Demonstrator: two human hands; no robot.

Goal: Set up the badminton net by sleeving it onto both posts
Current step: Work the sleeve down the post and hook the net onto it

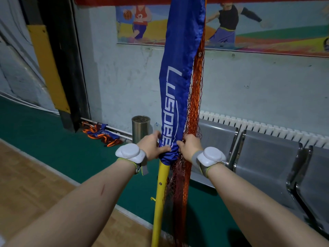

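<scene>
- left hand (151, 147), right hand (188, 148): both grips pinch the bunched hem of the blue sleeve (175, 86)
- sleeve covers upper yellow post (161, 193); lower part bare
- orange net (195, 104) hangs bunched; other post unseen

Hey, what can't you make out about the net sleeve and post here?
Head view:
top of blue sleeve, cut off by the upper edge;
yellow post above the hands, hidden inside the sleeve;
post base, cut off below;
left hand and right hand fingertips, behind fabric.
</scene>
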